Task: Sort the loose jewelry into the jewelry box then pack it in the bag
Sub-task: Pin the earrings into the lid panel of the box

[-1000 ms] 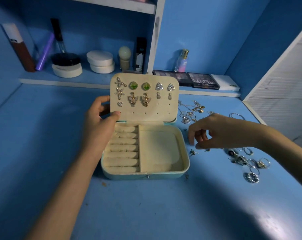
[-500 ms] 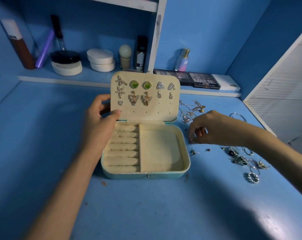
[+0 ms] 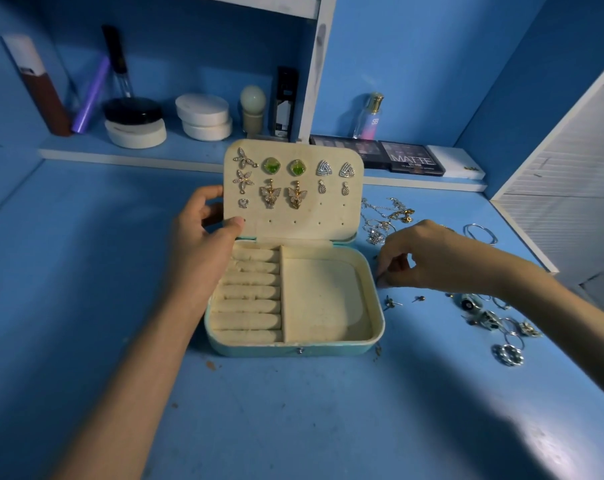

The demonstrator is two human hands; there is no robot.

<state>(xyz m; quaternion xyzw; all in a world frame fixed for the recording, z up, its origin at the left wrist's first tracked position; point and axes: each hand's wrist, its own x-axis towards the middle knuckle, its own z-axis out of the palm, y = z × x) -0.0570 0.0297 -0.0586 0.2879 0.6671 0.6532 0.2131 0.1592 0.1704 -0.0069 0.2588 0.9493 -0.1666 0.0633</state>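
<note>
The left hand (image 3: pixel 203 237) holds the left edge of the lid (image 3: pixel 293 221), with the thumb on the front and the fingers behind. Its grip is clamped on the lid and keeps it standing up.

The jewelry box (image 3: pixel 293 349) sits open in the middle of the blue desk (image 3: pixel 86 306). Many earrings (image 3: pixel 283 183) are pinned in the lid: stars, green ones, triangles, butterflies and tiny pineapples. A few holes in the lid are bare. The ring rolls (image 3: pixel 248 292) hold no rings, and the big pocket (image 3: pixel 323 299) beside them has nothing in it.

The right hand (image 3: pixel 428 258) is just beside the box's right wall, low over the desk. Its fingertips are pressed together, but I cannot tell if they pinch anything.

Two small studs (image 3: pixel 392 302) lie loose near that hand. Chains (image 3: pixel 387 220) lie in a heap behind it. Rings (image 3: pixel 508 355) and a bangle (image 3: pixel 480 233) lie farther right.

So I think the earrings are mostly done. The studs, rings, chains and bangle are left to sort. The box is not closed, and no bag is in view.
</note>
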